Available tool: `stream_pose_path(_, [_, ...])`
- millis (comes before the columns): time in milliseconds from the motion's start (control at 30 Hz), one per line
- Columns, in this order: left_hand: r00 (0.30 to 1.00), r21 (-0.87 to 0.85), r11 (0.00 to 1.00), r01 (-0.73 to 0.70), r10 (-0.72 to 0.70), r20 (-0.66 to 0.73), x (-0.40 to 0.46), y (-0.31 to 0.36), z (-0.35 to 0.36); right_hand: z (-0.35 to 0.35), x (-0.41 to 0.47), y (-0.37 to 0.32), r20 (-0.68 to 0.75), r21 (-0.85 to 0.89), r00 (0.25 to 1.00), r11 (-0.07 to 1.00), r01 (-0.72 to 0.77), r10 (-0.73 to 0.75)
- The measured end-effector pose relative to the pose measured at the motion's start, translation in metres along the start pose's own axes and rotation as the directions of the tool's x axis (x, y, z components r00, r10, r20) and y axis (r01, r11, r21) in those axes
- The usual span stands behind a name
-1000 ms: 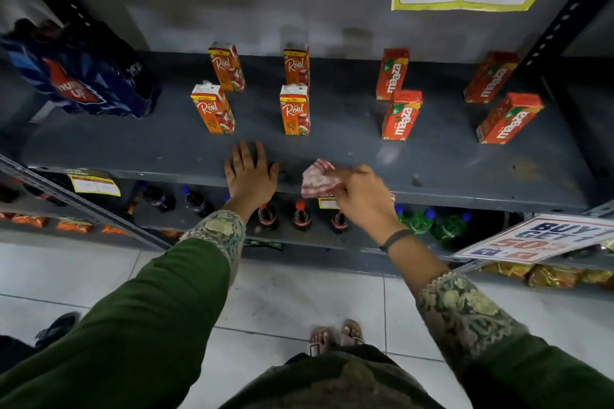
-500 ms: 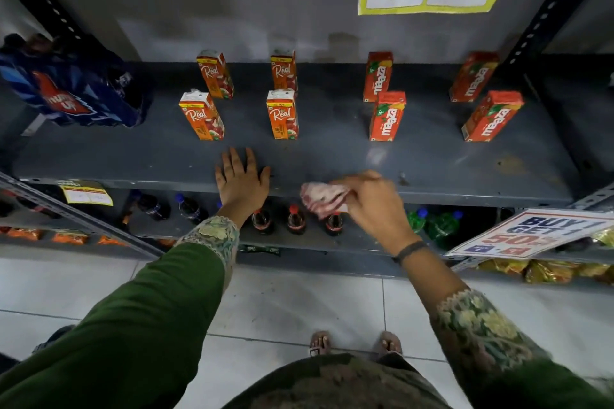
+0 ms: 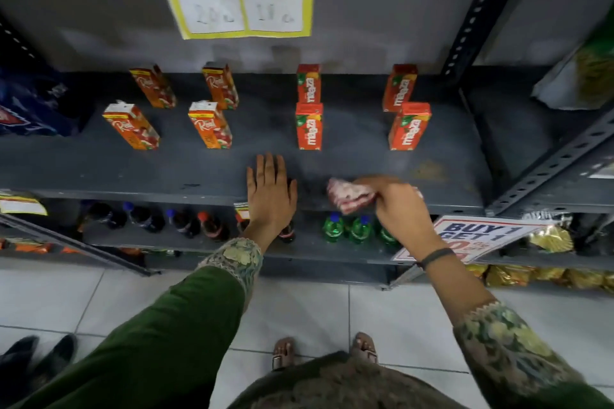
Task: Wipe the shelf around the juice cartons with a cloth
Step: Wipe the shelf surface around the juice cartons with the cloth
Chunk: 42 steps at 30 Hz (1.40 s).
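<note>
Cloth (image 3: 350,196) bunched in right hand (image 3: 397,206), fingers closed on it, pressed at front lip of shelf (image 3: 199,173), just below-right of nearer Maaza carton (image 3: 309,126). Juice cartons (image 3: 212,124) upright in two rows farther back, unwiped strip running left-right between. Left hand (image 3: 270,196) flat, fingers spread, empty, palm braced on shelf edge. Right hand nearer, wrist bent, likely sweeping next.

shelf front strip (image 3: 133,173): clear | juice cartons (image 3: 309,126): block behind
</note>
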<state>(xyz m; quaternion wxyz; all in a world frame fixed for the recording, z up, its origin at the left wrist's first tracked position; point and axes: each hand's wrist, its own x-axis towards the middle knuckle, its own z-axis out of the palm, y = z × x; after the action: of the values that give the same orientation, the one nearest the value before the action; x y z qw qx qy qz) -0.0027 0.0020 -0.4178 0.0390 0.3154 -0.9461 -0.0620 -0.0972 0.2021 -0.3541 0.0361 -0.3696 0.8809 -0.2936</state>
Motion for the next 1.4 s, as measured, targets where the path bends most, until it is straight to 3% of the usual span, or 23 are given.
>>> stream_pose_path(67, [1.0, -0.026, 0.999, 0.019, -0.02, -0.002, 0.003, 0.026, 0.003, -0.017, 0.004, 0.018, -0.18, -0.07, 0.981, 0.994, -0.088, 0.075])
stream_pose_path(100, [0.999, -0.044, 0.998, 0.037, -0.037, 0.003, 0.005, 0.038, 0.004, -0.017, 0.009, 0.027, -0.142, -0.103, 0.986, 0.99, -0.101, 0.086])
stream_pose_path(200, [0.994, -0.086, 0.99, 0.109, -0.106, 0.033, 0.01, 0.067, 0.008, -0.002, 0.015, 0.04, 0.282, -0.169, 0.959, 0.985, 0.029, 0.02])
stream_pose_path(300, [0.98, -0.083, 0.98, 0.182, -0.174, 0.099, 0.013, 0.077, 0.013, 0.004, 0.005, 0.047, 0.436, -0.128, 0.898, 0.984, 0.127, -0.059])
stream_pose_path(367, [0.974, -0.056, 0.979, 0.197, -0.189, 0.126, 0.014, 0.076, 0.014, -0.016, -0.003, 0.054, 0.384, 0.016, 0.922, 0.999, 0.048, -0.05])
stream_pose_path(400, [0.972, -0.047, 0.979, 0.198, -0.189, 0.142, 0.015, 0.075, 0.014, -0.03, -0.005, 0.058, 0.286, 0.062, 0.958, 0.998, -0.014, -0.004])
stream_pose_path(467, [0.964, -0.038, 0.978, 0.205, -0.194, 0.184, 0.018, 0.074, 0.011, -0.059, -0.002, 0.069, -0.041, 0.06, 0.988, 0.987, -0.148, 0.15])
stream_pose_path(533, [0.955, -0.033, 0.976, 0.216, -0.204, 0.214, 0.019, 0.074, 0.009, -0.075, 0.015, 0.081, -0.299, -0.093, 0.927, 0.96, -0.262, 0.224])
stream_pose_path(567, [0.954, -0.03, 0.976, 0.217, -0.206, 0.22, 0.019, 0.075, 0.009, -0.076, 0.025, 0.087, -0.31, -0.184, 0.917, 0.93, -0.317, 0.251])
stream_pose_path(700, [0.958, -0.038, 0.977, 0.211, -0.199, 0.207, 0.02, 0.074, 0.01, -0.051, 0.039, 0.097, -0.037, -0.383, 0.904, 0.829, -0.407, 0.426])
stream_pose_path(800, [0.955, -0.035, 0.975, 0.222, -0.21, 0.21, 0.02, 0.072, 0.011, -0.026, 0.024, 0.089, 0.062, -0.345, 0.953, 0.902, -0.26, 0.298])
stream_pose_path(867, [0.957, -0.032, 0.975, 0.221, -0.211, 0.198, 0.018, 0.071, 0.012, -0.023, 0.014, 0.081, 0.129, -0.223, 0.962, 0.952, -0.21, 0.243])
stream_pose_path(967, [0.959, -0.027, 0.976, 0.216, -0.206, 0.193, 0.016, 0.072, 0.011, -0.027, 0.01, 0.083, -0.072, -0.201, 0.945, 0.923, -0.328, 0.32])
stream_pose_path(1033, [0.957, -0.027, 0.976, 0.217, -0.207, 0.201, 0.018, 0.074, 0.01, -0.029, 0.012, 0.09, -0.096, -0.25, 0.938, 0.904, -0.347, 0.333])
stream_pose_path(1167, [0.958, -0.025, 0.977, 0.212, -0.203, 0.203, 0.019, 0.076, 0.008, -0.021, 0.012, 0.083, 0.153, -0.199, 0.987, 0.98, -0.019, 0.051])
stream_pose_path(1233, [0.961, -0.023, 0.979, 0.203, -0.194, 0.197, 0.018, 0.075, 0.007, -0.016, 0.0, 0.072, 0.272, -0.079, 0.95, 0.98, 0.183, -0.156])
stream_pose_path(1300, [0.962, -0.025, 0.98, 0.196, -0.187, 0.201, 0.018, 0.074, 0.006, -0.015, -0.02, 0.068, 0.333, 0.027, 0.919, 0.976, 0.216, -0.212])
stream_pose_path(1333, [0.962, -0.029, 0.981, 0.193, -0.183, 0.205, 0.018, 0.074, 0.006, -0.018, -0.03, 0.066, 0.276, 0.083, 0.948, 0.986, 0.142, -0.16])
stream_pose_path(1400, [0.958, -0.036, 0.98, 0.196, -0.183, 0.222, 0.019, 0.073, 0.005, -0.032, -0.038, 0.062, -0.018, 0.262, 0.993, 0.959, -0.107, 0.116])
